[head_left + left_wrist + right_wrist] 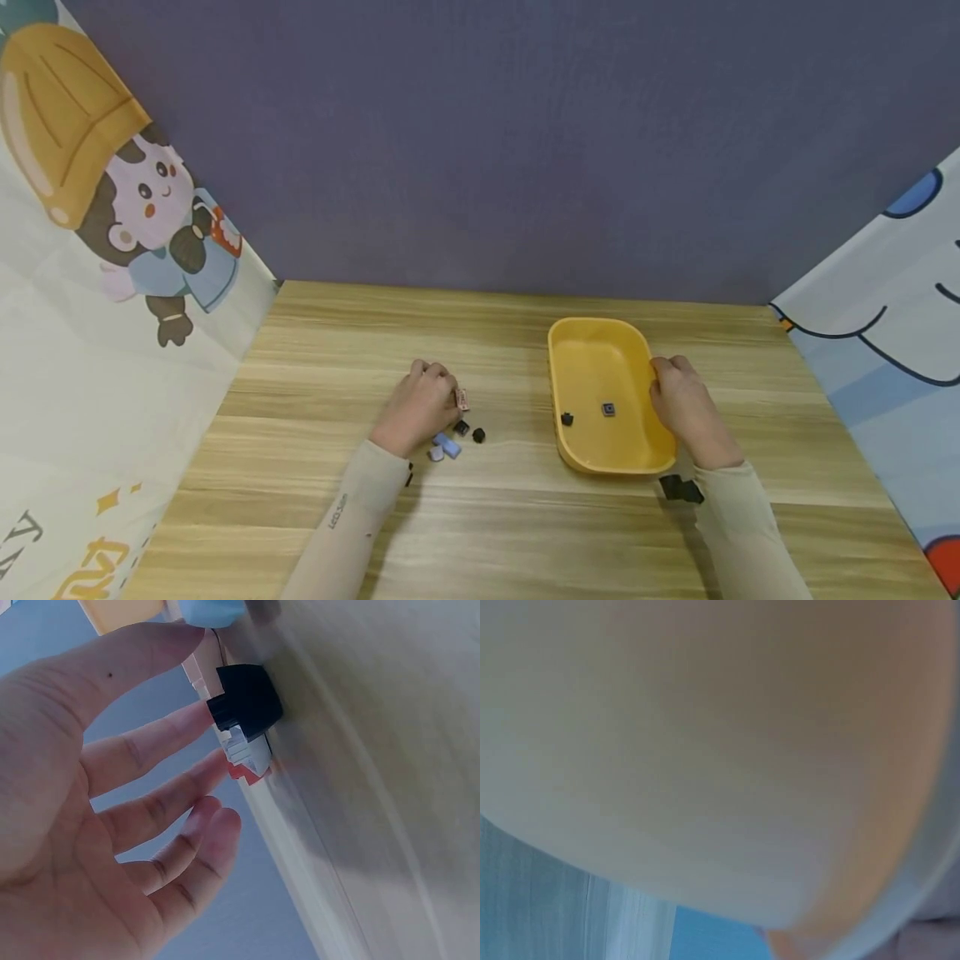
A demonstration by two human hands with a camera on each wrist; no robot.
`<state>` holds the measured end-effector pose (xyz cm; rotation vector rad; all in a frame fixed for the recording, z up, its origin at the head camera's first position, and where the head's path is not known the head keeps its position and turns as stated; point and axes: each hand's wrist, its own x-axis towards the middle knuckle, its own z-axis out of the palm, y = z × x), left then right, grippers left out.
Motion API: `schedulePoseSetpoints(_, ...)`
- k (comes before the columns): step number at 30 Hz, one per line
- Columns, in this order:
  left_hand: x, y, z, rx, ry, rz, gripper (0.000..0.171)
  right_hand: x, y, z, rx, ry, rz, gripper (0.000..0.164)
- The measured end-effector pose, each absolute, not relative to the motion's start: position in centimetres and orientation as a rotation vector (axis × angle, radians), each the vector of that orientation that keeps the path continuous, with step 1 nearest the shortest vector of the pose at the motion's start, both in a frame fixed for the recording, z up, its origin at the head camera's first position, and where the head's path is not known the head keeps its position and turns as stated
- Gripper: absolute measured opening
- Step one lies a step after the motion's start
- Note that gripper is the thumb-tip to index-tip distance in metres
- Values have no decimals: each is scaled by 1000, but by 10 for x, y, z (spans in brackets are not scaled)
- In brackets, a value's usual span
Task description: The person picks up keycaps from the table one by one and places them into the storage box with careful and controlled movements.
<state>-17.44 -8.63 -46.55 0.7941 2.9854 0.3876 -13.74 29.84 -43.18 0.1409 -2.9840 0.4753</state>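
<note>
My left hand (422,408) is over the table among small keycap-like pieces. Its fingers are spread and slightly bent, with the thumb apart from the forefinger in the left wrist view. Near the fingertips are a black piece (251,701) with a short stub and a red and white patterned piece (462,400); whether they touch is unclear. A blue oblong piece (448,445) lies closer to the wrist. On the right, my right hand (686,408) grips the side rim of a yellow plastic basket (600,458). Inside it sit a dark square piece (608,409) and a black piece (567,418).
A pale blue piece (436,453) and a round black one (479,435) lie by the left hand. Black pieces (681,488) lie beside the right wrist. A dark partition (495,167) rises behind the wooden table (525,533).
</note>
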Motion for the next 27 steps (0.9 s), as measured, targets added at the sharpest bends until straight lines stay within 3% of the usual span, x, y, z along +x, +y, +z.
schedulePoseSetpoints(13, -178, -85, -467, 741, 2993, 476, 29, -138, 298, -434, 127, -2976, 475, 29)
schedulePoseSetpoints(27, -185, -67, -450, 918, 2990, 533, 30, -138, 298, -434, 122, -2969, 483, 29)
